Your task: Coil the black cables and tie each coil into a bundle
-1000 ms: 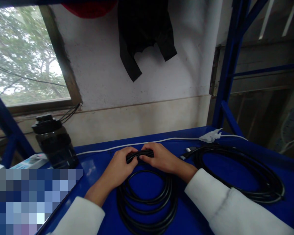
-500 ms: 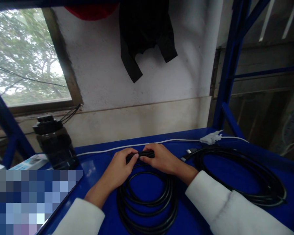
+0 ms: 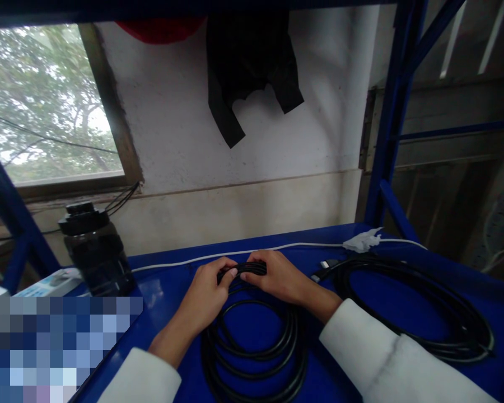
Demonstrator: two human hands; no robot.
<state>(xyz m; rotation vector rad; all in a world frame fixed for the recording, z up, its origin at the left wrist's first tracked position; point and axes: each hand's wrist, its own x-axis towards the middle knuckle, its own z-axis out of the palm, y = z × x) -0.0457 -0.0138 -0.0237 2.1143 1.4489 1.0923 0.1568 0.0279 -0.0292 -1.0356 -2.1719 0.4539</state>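
A coiled black cable (image 3: 255, 355) lies on the blue tabletop in front of me, its several loops loosely stacked. At the far side of the coil, my left hand (image 3: 213, 285) grips the bundled strands between thumb and fingers. Just to its right, my right hand (image 3: 274, 274) pinches the same bundle, thumb in front and fingers behind. The two thumbs are close together, and parts of the strands are hidden under the fingers.
To the right lies a second black cable coil (image 3: 420, 336) with a plug end (image 3: 330, 263). A white cord (image 3: 210, 257) with a crumpled white wrap (image 3: 362, 240) runs along the back. At left stand a dark bottle (image 3: 98, 252) and a power strip (image 3: 52, 282). A blue post (image 3: 386, 129) rises at right.
Both hands keep their grip on the cable bundle, almost unmoved. The whole view has shifted slightly, with things appearing a little lower.
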